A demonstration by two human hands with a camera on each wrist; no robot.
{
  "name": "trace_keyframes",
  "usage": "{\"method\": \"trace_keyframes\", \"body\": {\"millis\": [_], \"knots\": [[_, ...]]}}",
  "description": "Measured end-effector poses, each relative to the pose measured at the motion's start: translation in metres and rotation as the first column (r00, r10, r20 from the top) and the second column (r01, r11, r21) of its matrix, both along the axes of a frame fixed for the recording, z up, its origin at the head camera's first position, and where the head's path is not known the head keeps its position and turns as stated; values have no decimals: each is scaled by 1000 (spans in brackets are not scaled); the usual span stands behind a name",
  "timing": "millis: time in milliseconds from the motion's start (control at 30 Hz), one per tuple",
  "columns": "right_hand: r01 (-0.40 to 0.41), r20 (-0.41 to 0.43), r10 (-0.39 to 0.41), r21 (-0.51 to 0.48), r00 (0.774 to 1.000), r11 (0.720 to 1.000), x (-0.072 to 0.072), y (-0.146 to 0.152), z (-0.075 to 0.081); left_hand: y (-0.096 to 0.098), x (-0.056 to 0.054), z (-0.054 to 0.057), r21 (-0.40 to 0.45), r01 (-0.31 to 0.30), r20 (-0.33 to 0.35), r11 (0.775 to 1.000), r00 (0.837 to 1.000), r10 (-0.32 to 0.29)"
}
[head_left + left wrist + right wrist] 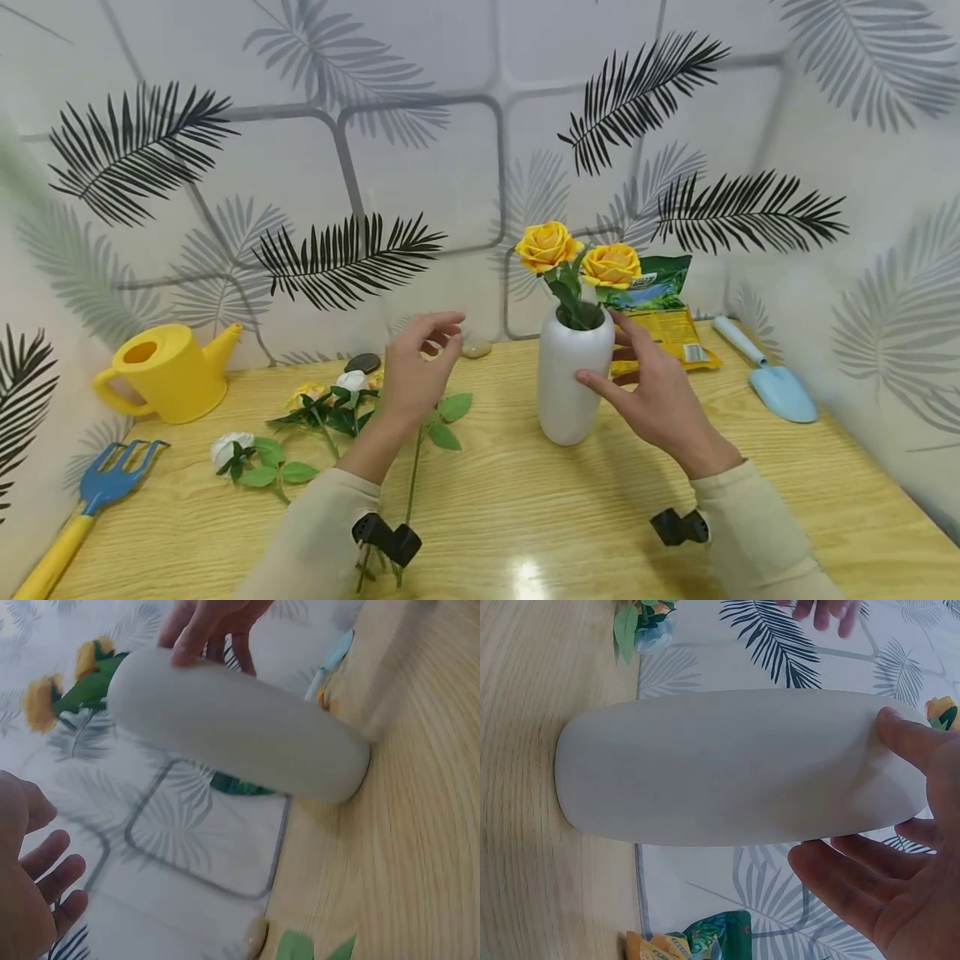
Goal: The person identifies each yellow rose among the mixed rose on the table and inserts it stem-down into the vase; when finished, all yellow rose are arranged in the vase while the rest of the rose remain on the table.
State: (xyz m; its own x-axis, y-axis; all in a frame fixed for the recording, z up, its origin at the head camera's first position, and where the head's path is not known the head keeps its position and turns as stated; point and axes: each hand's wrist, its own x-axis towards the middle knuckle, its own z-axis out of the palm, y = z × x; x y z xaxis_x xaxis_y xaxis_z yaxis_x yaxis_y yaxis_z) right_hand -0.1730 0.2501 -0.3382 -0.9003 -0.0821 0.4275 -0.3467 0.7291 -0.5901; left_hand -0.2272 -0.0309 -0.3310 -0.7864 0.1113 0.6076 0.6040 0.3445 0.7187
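A white vase (572, 379) stands on the wooden table, with two yellow roses (573, 254) rising from its mouth. My right hand (660, 396) holds the vase near its top from the right side. In the right wrist view its thumb (911, 735) lies on the vase wall and the other fingers reach round the far side. To the left of the vase, my left hand (422, 367) hovers in the air with loosely bent fingers and nothing in them. Below it lie loose flowers, among them a white rose (232, 450) and a yellow rose (307, 393).
A yellow watering can (176, 375) and a blue garden fork (112, 479) with a yellow handle are at the left. Behind the vase lean green and yellow packets (663, 333). A light blue trowel (782, 390) lies at the right. Stones (476, 348) rest near the patterned wall.
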Motion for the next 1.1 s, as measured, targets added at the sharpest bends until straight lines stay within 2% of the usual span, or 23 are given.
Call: {"method": "trace_keyframes", "body": {"millis": [133, 233, 333, 467, 567, 667, 733, 833, 967, 1100], "knots": [[-2, -8, 2, -1, 1000, 1000, 0, 1, 0, -26, 8, -6, -44, -73, 86, 996, 993, 77], [1, -13, -1, 1, 1000, 1000, 1, 2, 0, -42, 18, -13, -108, -123, 144, 987, 980, 138], [6, -15, -6, 2, 1000, 1000, 1, 4, 0, -54, 28, -22, -187, -144, 189, 972, 965, 179], [16, -13, -15, 2, 1000, 1000, 1, 6, 0, -66, 36, -34, -294, -147, 257, 945, 940, 226], [21, -6, -21, 2, 1000, 1000, 2, 6, -1, -73, 40, -42, -387, -135, 304, 912, 915, 264], [18, -2, -18, -1, 1000, 1000, 2, 6, -1, -78, 44, -48, -468, -116, 320, 876, 902, 290], [14, -2, -14, -3, 1000, 1000, 1, 6, -2, -80, 46, -54, -501, -100, 324, 860, 900, 293], [9, -3, -9, -4, 1000, 1000, 0, 5, -2, -81, 49, -61, -539, -79, 310, 839, 907, 285], [5, -4, -5, -1, 1000, 1000, -1, 4, -2, -80, 52, -71, -576, -79, 257, 813, 927, 273], [-5, -4, 5, -5, 1000, 1000, -2, 2, -2, -79, 52, -77, -575, -99, 235, 812, 931, 280]]}}
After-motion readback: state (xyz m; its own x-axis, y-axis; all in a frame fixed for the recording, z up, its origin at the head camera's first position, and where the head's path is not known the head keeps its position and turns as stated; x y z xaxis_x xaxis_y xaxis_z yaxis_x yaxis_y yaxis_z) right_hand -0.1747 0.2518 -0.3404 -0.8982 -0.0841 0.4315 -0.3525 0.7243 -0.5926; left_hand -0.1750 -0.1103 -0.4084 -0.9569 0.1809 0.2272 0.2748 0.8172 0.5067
